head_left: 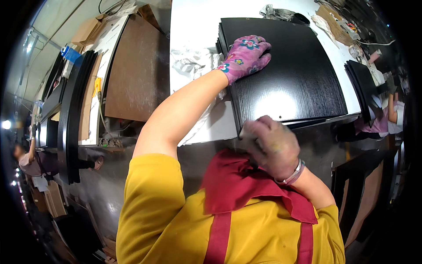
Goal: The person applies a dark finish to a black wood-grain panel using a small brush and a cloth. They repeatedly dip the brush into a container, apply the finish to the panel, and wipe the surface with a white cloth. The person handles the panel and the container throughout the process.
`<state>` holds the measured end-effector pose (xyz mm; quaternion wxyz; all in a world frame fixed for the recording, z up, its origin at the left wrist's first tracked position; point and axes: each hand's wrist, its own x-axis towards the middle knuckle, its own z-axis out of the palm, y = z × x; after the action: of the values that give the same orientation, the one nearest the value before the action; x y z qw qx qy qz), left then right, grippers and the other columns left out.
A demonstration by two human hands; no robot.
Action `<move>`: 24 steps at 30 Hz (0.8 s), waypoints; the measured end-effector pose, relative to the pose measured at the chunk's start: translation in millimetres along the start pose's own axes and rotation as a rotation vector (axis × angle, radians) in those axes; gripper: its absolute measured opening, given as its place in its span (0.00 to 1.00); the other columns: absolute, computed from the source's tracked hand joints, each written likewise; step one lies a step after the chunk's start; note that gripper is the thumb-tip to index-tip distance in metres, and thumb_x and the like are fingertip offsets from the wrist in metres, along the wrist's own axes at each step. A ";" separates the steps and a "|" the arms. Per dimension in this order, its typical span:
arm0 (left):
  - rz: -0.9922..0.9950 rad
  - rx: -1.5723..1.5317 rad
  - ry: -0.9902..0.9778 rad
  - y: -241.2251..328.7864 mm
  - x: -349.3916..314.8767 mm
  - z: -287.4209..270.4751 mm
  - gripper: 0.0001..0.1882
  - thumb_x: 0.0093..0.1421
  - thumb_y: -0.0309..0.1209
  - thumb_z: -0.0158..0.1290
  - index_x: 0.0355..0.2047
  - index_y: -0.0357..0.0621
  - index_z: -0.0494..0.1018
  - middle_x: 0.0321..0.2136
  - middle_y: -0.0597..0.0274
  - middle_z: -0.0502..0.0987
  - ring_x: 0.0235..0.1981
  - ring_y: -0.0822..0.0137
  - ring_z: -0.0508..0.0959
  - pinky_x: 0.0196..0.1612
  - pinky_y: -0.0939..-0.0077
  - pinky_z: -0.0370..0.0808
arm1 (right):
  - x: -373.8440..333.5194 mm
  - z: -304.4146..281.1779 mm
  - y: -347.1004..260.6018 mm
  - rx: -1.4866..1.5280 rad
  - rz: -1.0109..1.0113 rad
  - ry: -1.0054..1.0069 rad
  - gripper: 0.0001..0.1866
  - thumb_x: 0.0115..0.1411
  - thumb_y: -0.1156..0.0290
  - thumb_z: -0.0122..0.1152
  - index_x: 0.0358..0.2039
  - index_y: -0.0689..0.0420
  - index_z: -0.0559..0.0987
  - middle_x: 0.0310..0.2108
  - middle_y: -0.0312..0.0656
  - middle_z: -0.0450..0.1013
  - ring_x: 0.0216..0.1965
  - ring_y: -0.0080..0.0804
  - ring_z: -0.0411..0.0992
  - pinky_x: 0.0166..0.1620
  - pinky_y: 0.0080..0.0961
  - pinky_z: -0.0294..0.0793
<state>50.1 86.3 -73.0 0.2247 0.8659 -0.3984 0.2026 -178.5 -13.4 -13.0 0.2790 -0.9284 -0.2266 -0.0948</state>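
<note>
A stack of black wood-grain panels lies on a white-topped table in front of me. My left hand, in a pink flowered glove, rests on the top panel near its left edge, fingers stretched out and holding nothing. At the panel's near edge is my right hand, also gloved and smeared by motion. Its fingers are curled around something pale that I cannot make out. A crumpled white cloth lies left of the stack.
A brown board stands at the left, beside long black panels and a yellow-handled tool. At the table's far side are a dark bundle and a cardboard box. Other people work at both sides. More boards stand at lower right.
</note>
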 end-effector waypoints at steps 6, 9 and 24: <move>-0.031 -0.008 -0.066 -4.1 3.3 1.0 0.22 0.63 0.44 0.49 0.53 0.46 0.72 0.53 0.56 0.73 0.57 0.55 0.70 0.62 0.61 0.63 | -3.1 13.3 10.9 0.231 -0.015 -0.096 0.13 0.58 0.67 0.63 0.42 0.54 0.76 0.33 0.41 0.73 0.29 0.39 0.75 0.33 0.33 0.74; -0.087 -0.280 -0.109 -3.2 2.9 -10.6 0.21 0.65 0.41 0.49 0.55 0.46 0.71 0.53 0.54 0.73 0.56 0.56 0.72 0.61 0.62 0.65 | -2.9 -18.5 23.5 0.781 0.433 -0.082 0.14 0.60 0.69 0.62 0.47 0.55 0.77 0.37 0.35 0.76 0.34 0.26 0.75 0.36 0.25 0.74; -0.323 0.281 -0.015 -43.6 -199.6 15.5 0.33 0.57 0.46 0.56 0.60 0.45 0.65 0.55 0.46 0.69 0.57 0.42 0.67 0.60 0.48 0.61 | 100.4 -74.8 105.2 1.030 0.415 0.001 0.21 0.59 0.72 0.57 0.53 0.62 0.73 0.42 0.36 0.76 0.41 0.19 0.72 0.44 0.18 0.71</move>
<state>-33.0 222.6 -201.3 0.1284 0.9428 -0.2239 0.2110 -44.2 -96.5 29.2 0.7097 -0.6972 -0.0556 0.0847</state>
